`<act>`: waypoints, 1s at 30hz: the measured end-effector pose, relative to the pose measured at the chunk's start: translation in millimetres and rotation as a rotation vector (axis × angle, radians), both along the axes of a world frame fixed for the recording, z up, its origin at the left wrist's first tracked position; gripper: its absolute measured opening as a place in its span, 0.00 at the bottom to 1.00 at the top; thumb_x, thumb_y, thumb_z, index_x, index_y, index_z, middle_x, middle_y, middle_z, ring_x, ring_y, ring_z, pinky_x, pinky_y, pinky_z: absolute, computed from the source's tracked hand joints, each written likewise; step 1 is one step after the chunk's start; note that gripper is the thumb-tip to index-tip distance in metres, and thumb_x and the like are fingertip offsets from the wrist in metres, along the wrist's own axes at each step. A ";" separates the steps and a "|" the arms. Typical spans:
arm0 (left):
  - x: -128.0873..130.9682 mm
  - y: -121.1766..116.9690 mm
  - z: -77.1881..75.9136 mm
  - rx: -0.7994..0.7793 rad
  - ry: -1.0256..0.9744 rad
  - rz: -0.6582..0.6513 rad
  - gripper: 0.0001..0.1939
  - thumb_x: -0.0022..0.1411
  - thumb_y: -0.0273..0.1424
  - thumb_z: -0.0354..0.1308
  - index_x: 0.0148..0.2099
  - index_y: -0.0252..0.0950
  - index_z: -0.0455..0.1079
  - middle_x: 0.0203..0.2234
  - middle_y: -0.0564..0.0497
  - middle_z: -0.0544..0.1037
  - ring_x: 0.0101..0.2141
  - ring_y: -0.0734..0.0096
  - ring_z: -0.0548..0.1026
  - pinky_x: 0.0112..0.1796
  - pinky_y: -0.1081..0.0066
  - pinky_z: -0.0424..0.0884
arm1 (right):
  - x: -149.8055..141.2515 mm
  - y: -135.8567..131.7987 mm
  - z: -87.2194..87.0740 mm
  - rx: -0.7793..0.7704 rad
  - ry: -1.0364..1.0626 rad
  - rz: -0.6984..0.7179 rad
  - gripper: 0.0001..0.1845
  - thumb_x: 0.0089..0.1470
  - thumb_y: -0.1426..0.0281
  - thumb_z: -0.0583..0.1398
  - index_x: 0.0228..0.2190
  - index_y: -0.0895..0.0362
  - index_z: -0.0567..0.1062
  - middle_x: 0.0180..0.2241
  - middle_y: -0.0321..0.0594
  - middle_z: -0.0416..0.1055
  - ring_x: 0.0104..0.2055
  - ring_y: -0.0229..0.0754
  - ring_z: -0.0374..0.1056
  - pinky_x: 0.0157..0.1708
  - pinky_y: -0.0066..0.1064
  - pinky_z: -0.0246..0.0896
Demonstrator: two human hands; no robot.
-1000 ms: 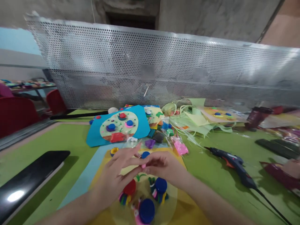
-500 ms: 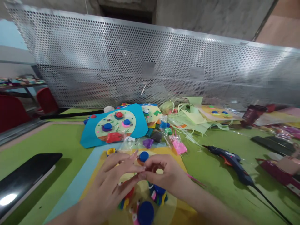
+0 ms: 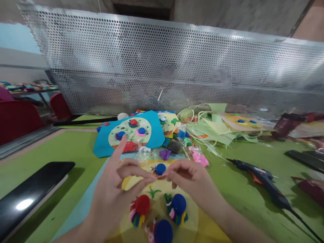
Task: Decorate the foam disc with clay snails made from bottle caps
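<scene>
My left hand [image 3: 111,187] is pinched at thumb and fingertips, its index finger raised. My right hand [image 3: 196,182] pinches too, and the two sets of fingertips nearly meet above a yellow card [image 3: 210,222]. Between them is something small and brownish that I cannot make out clearly. Just behind the fingertips is a blue bottle cap [image 3: 160,168] with a small clay figure at its left. Below lie a red cap [image 3: 142,204] and a blue cap [image 3: 179,203], both with coloured clay strips, and a larger-looking blue cap [image 3: 163,231] beside pink clay. Green clay leaves [image 3: 153,192] lie between.
A blue card [image 3: 101,145] with capped clay snails lies behind, near bags of purple clay [image 3: 165,154] and pink clay [image 3: 200,158]. A glue gun [image 3: 263,179] with its cord is at right, a black phone [image 3: 37,189] at left. Paper scraps [image 3: 215,125] lie against the perforated panel [image 3: 141,67].
My left index finger has lifted and the left hand has turned more upright. Both hands have shifted slightly, uncovering the red cap, the blue cap and the green leaves.
</scene>
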State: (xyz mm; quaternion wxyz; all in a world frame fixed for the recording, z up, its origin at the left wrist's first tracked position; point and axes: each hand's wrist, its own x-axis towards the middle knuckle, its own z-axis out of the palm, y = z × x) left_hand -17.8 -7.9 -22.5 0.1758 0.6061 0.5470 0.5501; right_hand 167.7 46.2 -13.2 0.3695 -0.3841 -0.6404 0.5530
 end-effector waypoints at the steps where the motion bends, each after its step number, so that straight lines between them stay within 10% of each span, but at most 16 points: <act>1: -0.4 3.2 2.0 -0.083 -0.099 -0.009 0.49 0.51 0.41 0.63 0.66 0.44 0.36 0.22 0.58 0.79 0.35 0.63 0.75 0.37 0.65 0.71 | 1.5 3.5 1.3 0.007 0.012 -0.037 0.07 0.44 0.65 0.62 0.23 0.56 0.75 0.22 0.35 0.72 0.22 0.33 0.62 0.23 0.25 0.58; 7: 3.6 10.8 5.3 -0.361 -0.378 -0.134 0.43 0.50 0.41 0.62 0.64 0.36 0.49 0.29 0.52 0.80 0.35 0.64 0.77 0.35 0.68 0.73 | 2.1 7.8 7.1 -0.104 0.036 -0.005 0.08 0.44 0.67 0.61 0.27 0.57 0.77 0.22 0.34 0.72 0.19 0.30 0.61 0.22 0.25 0.60; 17: 6.2 8.6 -1.3 -0.251 -0.223 -0.231 0.27 0.51 0.31 0.62 0.54 0.42 0.65 0.24 0.55 0.78 0.30 0.70 0.77 0.35 0.71 0.74 | 3.2 5.2 1.3 -0.012 0.015 0.053 0.08 0.42 0.63 0.63 0.27 0.52 0.80 0.22 0.35 0.73 0.20 0.33 0.61 0.23 0.28 0.60; 22: -1.6 11.6 2.7 -0.165 0.011 -0.212 0.05 0.53 0.33 0.61 0.33 0.44 0.78 0.27 0.54 0.81 0.30 0.67 0.77 0.31 0.72 0.73 | 7.8 20.8 -2.9 0.013 -0.075 -0.028 0.09 0.43 0.64 0.63 0.27 0.56 0.78 0.23 0.36 0.72 0.23 0.34 0.61 0.25 0.28 0.59; 30: -15.2 30.8 2.3 -0.304 0.168 -0.057 0.07 0.52 0.37 0.59 0.31 0.43 0.78 0.31 0.53 0.82 0.33 0.59 0.77 0.35 0.66 0.71 | 13.7 48.0 -26.5 -0.114 -0.098 -0.060 0.11 0.42 0.64 0.63 0.27 0.59 0.76 0.23 0.34 0.70 0.21 0.31 0.59 0.23 0.26 0.54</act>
